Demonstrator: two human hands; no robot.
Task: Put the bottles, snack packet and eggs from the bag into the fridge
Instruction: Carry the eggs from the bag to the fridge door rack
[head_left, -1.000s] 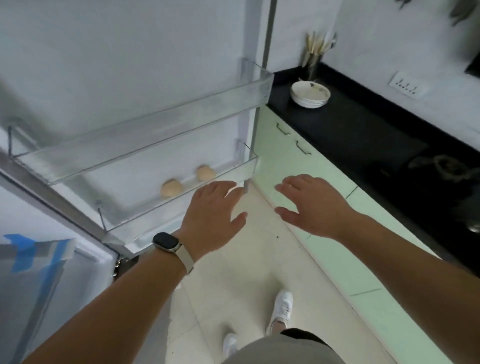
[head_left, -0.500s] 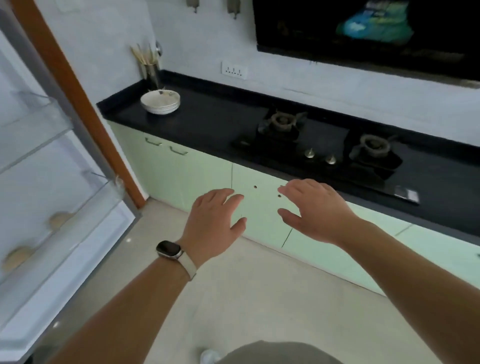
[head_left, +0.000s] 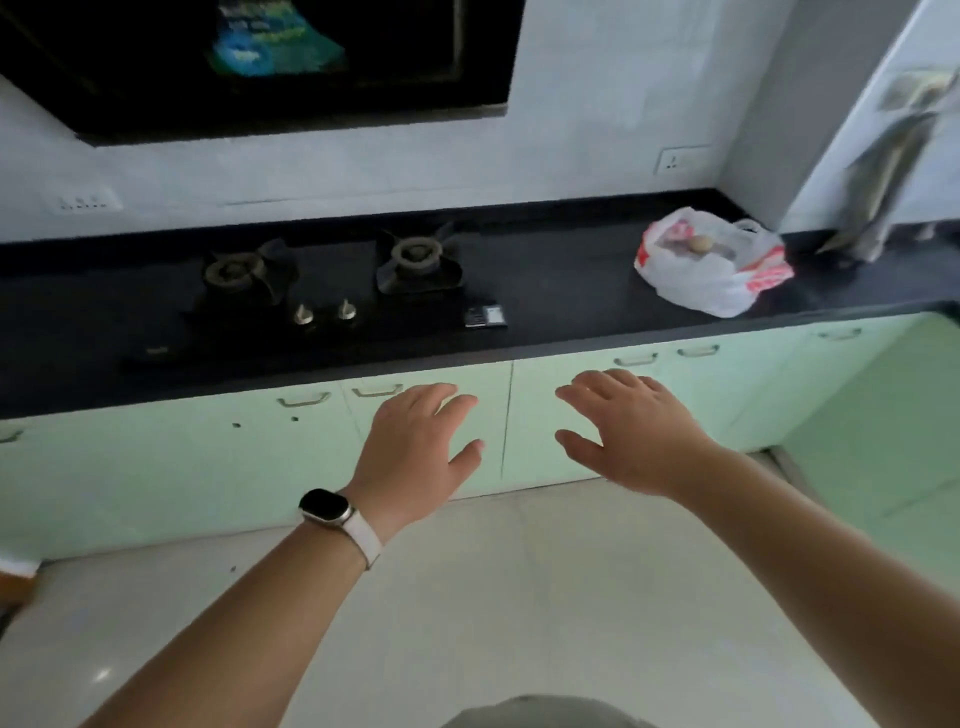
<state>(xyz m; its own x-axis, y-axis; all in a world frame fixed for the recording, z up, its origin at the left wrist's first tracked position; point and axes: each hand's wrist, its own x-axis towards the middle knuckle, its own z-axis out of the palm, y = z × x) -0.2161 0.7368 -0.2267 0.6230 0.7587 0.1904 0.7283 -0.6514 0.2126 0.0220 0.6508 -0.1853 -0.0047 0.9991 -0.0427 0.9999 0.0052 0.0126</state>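
Observation:
A white plastic bag (head_left: 711, 283) with red print lies open on the black counter (head_left: 571, 291) at the far right. One brown egg (head_left: 701, 242) shows inside it; anything else in the bag is hidden. My left hand (head_left: 415, 447), with a watch on the wrist, and my right hand (head_left: 628, 426) are both held out flat and empty in front of the green cabinet doors, well below and left of the bag. The fridge is out of view.
A two-burner gas hob (head_left: 332, 280) sits in the counter's middle, with a small dark object (head_left: 485, 316) at its right. A black chimney hood (head_left: 260, 62) hangs above. Green cabinets (head_left: 208, 457) run below the counter and turn the corner at right. Pale floor tiles lie underfoot.
The view has swung right, away from the open fridge door with two eggs in its shelf, along the counter to the bag. Both hands stay outstretched and empty.

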